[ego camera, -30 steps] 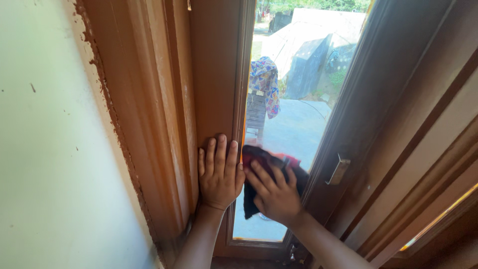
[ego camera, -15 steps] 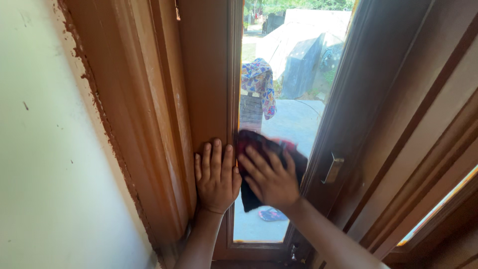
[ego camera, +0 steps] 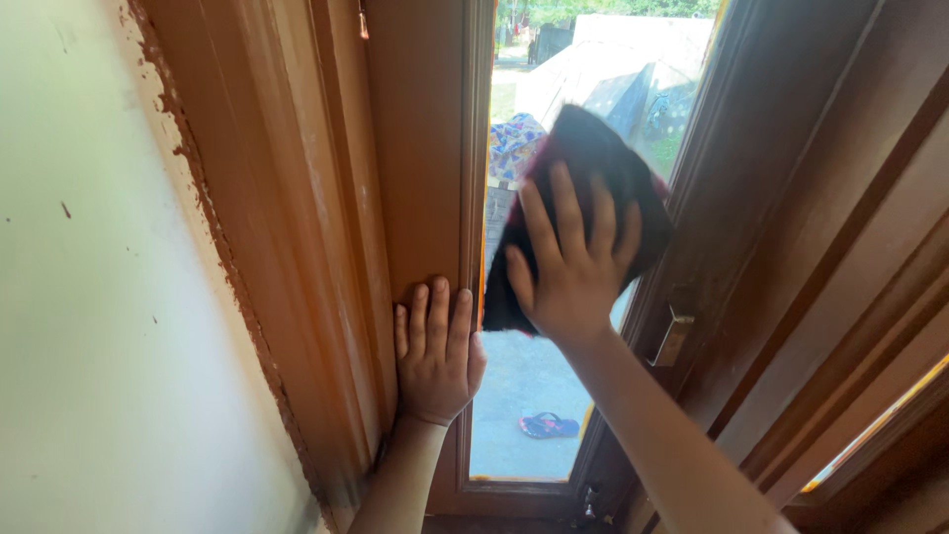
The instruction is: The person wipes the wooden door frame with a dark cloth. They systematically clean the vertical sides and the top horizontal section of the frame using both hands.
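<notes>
My right hand (ego camera: 571,259) presses a dark cloth (ego camera: 603,163) with a red edge flat against the narrow glass pane (ego camera: 524,381) of a brown wooden window. The cloth covers the pane's middle, from the left frame to the right frame. My left hand (ego camera: 435,351) lies flat, fingers together and pointing up, on the left wooden frame (ego camera: 420,148) just beside the glass. It holds nothing.
A pale green wall (ego camera: 109,297) with chipped paint fills the left. A metal latch (ego camera: 675,336) sits on the right frame below the cloth. Through the glass I see a paved yard, a sandal (ego camera: 547,425) and a patterned fabric (ego camera: 512,143) hung outside.
My right hand has slid the cloth up the glass from the lower part to the middle. The left hand has stayed on the frame.
</notes>
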